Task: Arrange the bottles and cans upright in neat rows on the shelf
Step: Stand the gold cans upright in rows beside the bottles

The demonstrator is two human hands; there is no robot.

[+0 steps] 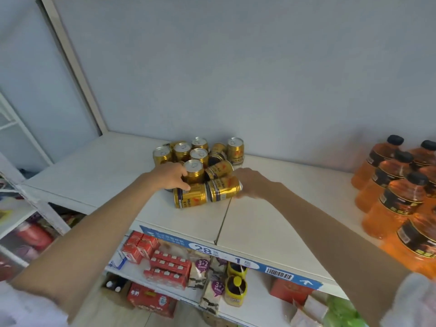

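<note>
A cluster of gold cans (199,153) sits at the back middle of the white shelf (259,223). Several stand upright, and three lie on their sides at the front and right of the group. My left hand (171,176) curls round the nearest upright gold can (194,170), just above a lying can (190,198). My right hand (251,182), slightly blurred, wraps over the right end of another lying gold can (224,189). Orange bottles (398,194) with black caps stand upright at the shelf's right end.
A grey wall closes the shelf's back, and a metal post (73,64) rises at the left. Below the blue price strip (212,252), lower shelves hold red cartons (169,265), snack bags and yellow jars (236,289). Bare shelf surface lies left of the cans and between the cans and bottles.
</note>
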